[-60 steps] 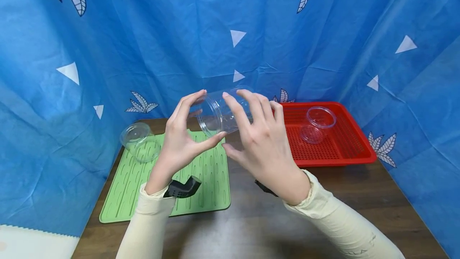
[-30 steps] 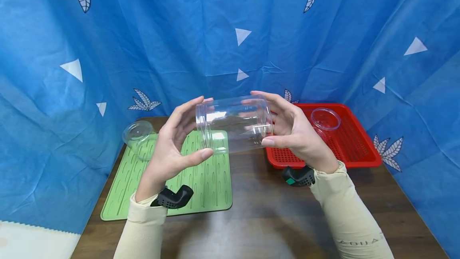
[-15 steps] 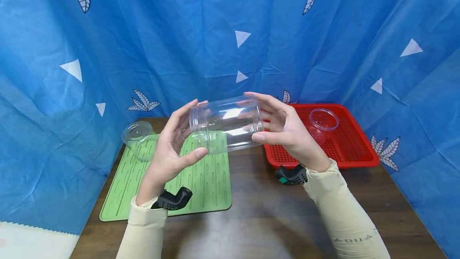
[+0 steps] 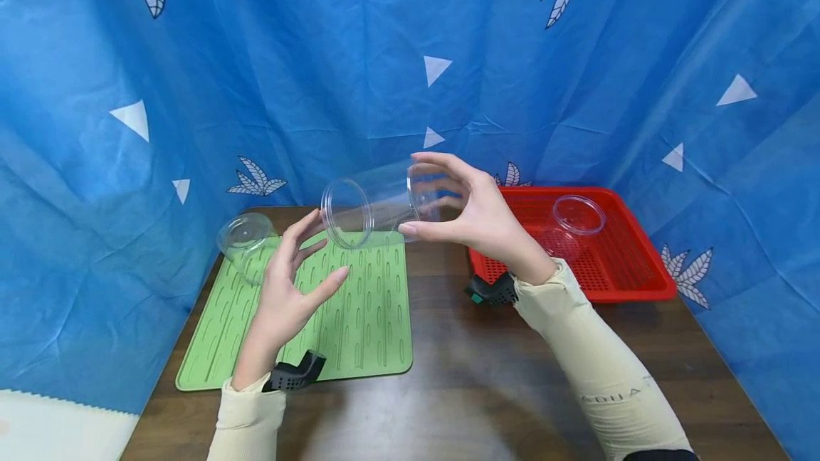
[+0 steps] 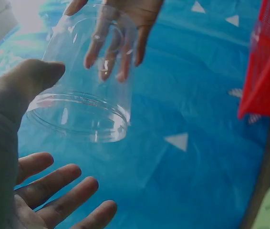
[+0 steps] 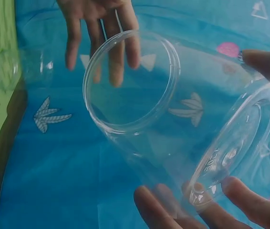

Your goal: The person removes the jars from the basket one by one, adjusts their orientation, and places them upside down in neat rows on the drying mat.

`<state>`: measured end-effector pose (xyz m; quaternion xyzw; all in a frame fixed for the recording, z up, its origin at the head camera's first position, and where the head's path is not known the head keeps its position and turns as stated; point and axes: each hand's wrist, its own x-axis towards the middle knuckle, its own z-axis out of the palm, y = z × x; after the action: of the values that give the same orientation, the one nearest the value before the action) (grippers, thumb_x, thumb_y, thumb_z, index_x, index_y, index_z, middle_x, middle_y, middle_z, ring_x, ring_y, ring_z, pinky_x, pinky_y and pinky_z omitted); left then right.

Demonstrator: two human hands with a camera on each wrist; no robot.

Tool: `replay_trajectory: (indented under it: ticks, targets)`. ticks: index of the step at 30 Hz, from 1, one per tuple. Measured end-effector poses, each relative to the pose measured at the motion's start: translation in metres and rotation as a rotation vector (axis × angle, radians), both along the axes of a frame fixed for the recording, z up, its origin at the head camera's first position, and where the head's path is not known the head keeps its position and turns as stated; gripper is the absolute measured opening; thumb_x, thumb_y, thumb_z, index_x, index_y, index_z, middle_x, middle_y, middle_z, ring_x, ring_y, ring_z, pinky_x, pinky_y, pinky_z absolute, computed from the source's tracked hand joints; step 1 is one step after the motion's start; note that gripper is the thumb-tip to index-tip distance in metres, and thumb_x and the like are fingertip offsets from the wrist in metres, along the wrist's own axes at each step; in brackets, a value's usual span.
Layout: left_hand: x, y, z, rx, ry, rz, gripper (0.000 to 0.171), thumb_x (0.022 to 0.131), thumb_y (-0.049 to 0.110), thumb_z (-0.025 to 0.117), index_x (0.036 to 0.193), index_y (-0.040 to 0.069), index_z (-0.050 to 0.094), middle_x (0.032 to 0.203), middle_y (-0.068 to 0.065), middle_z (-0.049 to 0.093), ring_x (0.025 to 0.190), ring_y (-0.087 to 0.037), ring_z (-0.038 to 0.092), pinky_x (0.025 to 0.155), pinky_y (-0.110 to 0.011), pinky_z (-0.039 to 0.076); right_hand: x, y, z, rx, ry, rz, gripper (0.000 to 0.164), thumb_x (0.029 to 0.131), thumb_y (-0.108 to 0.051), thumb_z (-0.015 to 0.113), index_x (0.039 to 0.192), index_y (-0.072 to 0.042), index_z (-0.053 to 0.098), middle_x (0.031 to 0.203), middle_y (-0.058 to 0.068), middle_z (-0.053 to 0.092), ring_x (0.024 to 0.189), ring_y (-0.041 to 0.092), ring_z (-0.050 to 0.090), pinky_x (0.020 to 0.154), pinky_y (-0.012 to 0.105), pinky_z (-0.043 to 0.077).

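A clear plastic jar (image 4: 387,198) is held in the air, tilted on its side, with its round open mouth toward the left. My right hand (image 4: 477,215) grips it round the base end, thumb in front and fingers behind. My left hand (image 4: 282,294) stands by the mouth, fingers spread and holding nothing. In the left wrist view, its fingers lie apart from the jar (image 5: 85,112). The right wrist view shows the see-through wall of the jar (image 6: 197,114), with left fingers visible beyond the rim.
Another clear jar (image 4: 246,237) sits on the green ridged mat (image 4: 359,333) at the left. A red basket (image 4: 624,272) stands at the back right with a clear container (image 4: 579,215) in it. Blue curtains (image 4: 359,55) surround the wooden table (image 4: 461,375).
Earlier both hands gripped the jar, the right hand shifting to the base end. Now the left hand has let go and lowered, and the jar has moved left, its mouth turned more toward the head camera.
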<state>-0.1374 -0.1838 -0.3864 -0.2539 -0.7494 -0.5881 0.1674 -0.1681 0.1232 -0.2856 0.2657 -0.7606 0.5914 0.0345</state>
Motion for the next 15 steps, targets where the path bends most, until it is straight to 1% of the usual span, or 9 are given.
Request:
replay_trajectory:
  ticks: [5,9,12,14,15]
  targets:
    - [0.006,-0.014,-0.016,-0.061,-0.026,0.094,0.084,0.094,-0.002,0.083,0.166,0.017,0.045,0.165,0.002,0.050,0.149,-0.024,0.051,0.118,-0.033,0.047,-0.014,-0.015,-0.001,0.055,0.034,-0.022,0.082,0.084,-0.023,0.099,0.156,-0.020,0.059,0.142,-0.006,0.068,0.120,0.019,0.073,0.099,0.041,0.062]
    - [0.014,-0.026,-0.030,-0.122,-0.061,0.184,0.075,0.099,0.005,0.082,0.165,0.016,0.048,0.164,-0.002,0.051,0.148,-0.024,0.052,0.117,-0.025,0.046,-0.023,-0.026,-0.004,0.108,0.064,-0.044,0.082,0.083,-0.030,0.099,0.155,-0.023,0.060,0.140,-0.009,0.068,0.118,0.014,0.072,0.098,0.042,0.062]
    - [0.022,-0.036,-0.042,-0.176,-0.088,0.253,0.073,0.101,0.009,0.081,0.165,0.014,0.048,0.164,-0.006,0.051,0.148,-0.025,0.051,0.116,-0.019,0.043,-0.028,-0.035,-0.008,0.161,0.076,-0.069,0.083,0.082,-0.036,0.099,0.155,-0.026,0.060,0.140,-0.008,0.067,0.117,0.013,0.071,0.097,0.042,0.062]
    - [0.026,-0.043,-0.051,-0.224,-0.095,0.298,0.072,0.101,0.011,0.081,0.165,0.012,0.048,0.164,-0.008,0.050,0.149,-0.028,0.050,0.117,-0.021,0.042,-0.030,-0.041,-0.011,0.208,0.087,-0.090,0.085,0.081,-0.039,0.099,0.155,-0.026,0.060,0.140,-0.006,0.067,0.117,0.013,0.070,0.094,0.042,0.063]
    - [0.028,-0.047,-0.056,-0.253,-0.089,0.321,0.071,0.101,0.011,0.081,0.164,0.010,0.048,0.165,-0.011,0.050,0.150,-0.031,0.049,0.119,-0.028,0.043,-0.032,-0.044,-0.012,0.232,0.095,-0.099,0.086,0.080,-0.041,0.099,0.155,-0.025,0.060,0.140,-0.006,0.067,0.117,0.014,0.069,0.093,0.043,0.063]
